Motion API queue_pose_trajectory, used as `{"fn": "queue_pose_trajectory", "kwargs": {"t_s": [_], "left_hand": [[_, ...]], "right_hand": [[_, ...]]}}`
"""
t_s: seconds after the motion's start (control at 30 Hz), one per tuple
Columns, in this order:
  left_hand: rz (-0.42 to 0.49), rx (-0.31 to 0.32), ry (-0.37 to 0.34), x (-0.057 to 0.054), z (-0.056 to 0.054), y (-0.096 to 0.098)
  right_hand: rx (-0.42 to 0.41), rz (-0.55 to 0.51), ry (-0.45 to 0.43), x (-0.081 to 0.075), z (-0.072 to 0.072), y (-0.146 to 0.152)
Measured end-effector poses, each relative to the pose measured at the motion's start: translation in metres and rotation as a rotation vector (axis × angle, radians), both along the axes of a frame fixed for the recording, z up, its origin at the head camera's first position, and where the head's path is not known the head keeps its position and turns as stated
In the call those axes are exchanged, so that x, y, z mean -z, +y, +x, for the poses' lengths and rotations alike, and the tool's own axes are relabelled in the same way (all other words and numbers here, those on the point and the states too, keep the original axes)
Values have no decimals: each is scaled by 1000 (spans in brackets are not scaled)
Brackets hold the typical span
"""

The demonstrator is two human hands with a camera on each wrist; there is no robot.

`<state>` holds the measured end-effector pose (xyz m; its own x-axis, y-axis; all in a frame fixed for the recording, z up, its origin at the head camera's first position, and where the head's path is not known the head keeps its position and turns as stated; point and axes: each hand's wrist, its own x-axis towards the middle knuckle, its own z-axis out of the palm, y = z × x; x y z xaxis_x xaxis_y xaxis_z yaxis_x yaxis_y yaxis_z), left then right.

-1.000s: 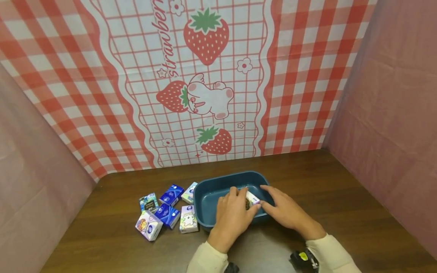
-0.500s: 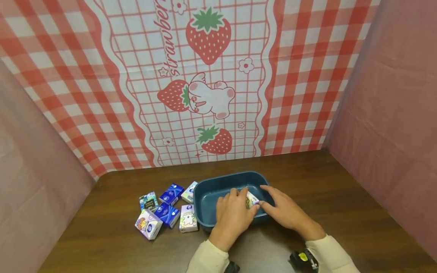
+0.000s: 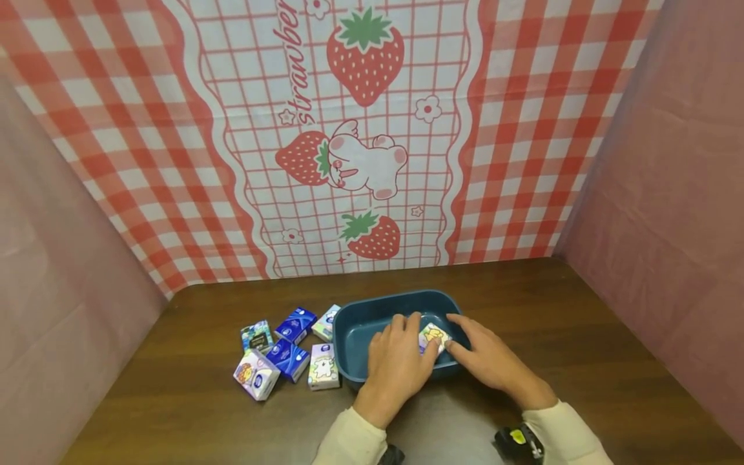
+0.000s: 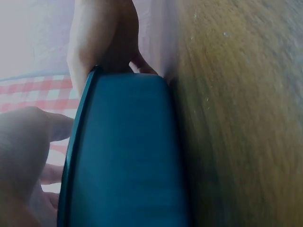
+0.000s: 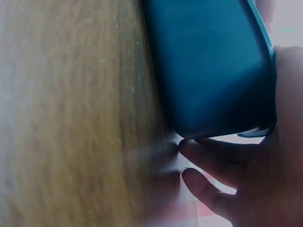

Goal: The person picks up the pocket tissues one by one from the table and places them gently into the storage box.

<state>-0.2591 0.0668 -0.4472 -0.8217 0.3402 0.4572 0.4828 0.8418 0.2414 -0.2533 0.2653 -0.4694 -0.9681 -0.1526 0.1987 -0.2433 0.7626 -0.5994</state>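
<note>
A dark teal plastic basin (image 3: 354,368) stands on the table, with my left hand (image 3: 395,365) reaching in over its near side. Between that hand's thumb and fingers is a small tissue pack (image 3: 434,336) with a yellow cartoon figure on its upper face; the thumb overlaps its near edge. My right hand (image 3: 491,352) grips the basin's right end, thumb over the rim beside the pack and other fingers down the outside. In the right wrist view, fingers (image 5: 208,153) curl against the outer wall. The left wrist view shows the basin's near wall (image 4: 128,151).
Left of the basin lie several tissue packs: two blue packs (image 3: 287,360), a bear-print pack (image 3: 323,367), a purple-white pack (image 3: 256,374), a dark floral pack (image 3: 256,336) and a pale pack (image 3: 326,324). A checked strawberry cloth (image 3: 372,129) hangs behind the wooden table (image 3: 192,387).
The tissue pack in the basin has turned so its yellow cartoon face shows more fully. Both hands keep nearly the same places; the head view has shifted slightly.
</note>
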Motion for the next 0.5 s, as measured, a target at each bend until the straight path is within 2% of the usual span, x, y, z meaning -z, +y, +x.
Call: {"fn": "queue_pose_trajectory", "kwargs": {"t_s": [0.3,0.5], "left_hand": [[14,72,114,-1,3,-14],[-8,94,113,2,5,-21]], "right_hand": [[1,-9,18,1,-1,2],[-6,-8,18,2,-2,1]]}}
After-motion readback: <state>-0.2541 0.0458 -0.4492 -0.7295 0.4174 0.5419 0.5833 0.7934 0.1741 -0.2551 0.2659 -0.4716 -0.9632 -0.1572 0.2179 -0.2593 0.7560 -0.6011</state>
